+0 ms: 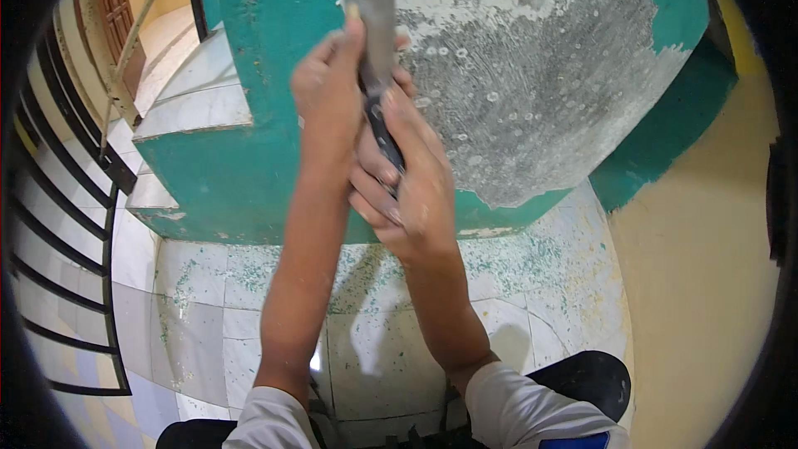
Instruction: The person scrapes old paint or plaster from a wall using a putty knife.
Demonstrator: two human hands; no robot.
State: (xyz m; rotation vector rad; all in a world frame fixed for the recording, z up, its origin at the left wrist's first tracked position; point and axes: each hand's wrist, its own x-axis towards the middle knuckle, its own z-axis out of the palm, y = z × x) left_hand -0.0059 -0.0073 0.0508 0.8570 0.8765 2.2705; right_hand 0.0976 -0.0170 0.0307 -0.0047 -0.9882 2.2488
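My right hand (419, 168) is wrapped around the black handle of a putty knife (380, 37), whose wide metal blade points up and away from me. My left hand (324, 78) holds the blade's left side, with the thumb along its edge and other fingers partly hidden behind it. Both hands look dusty. Behind them is a teal-painted wall (274, 181) with a large bare grey patch (517, 100). Ragged white edges border the patch along its top. Whether the blade touches the wall cannot be told.
Teal paint flakes (517, 262) litter the white tiled floor (380, 355) along the wall's foot. Tiled steps (199, 106) rise at left, beside a black metal gate (68, 199). A cream wall (692, 262) stands on the right. My dark-clothed knee (586, 380) shows below.
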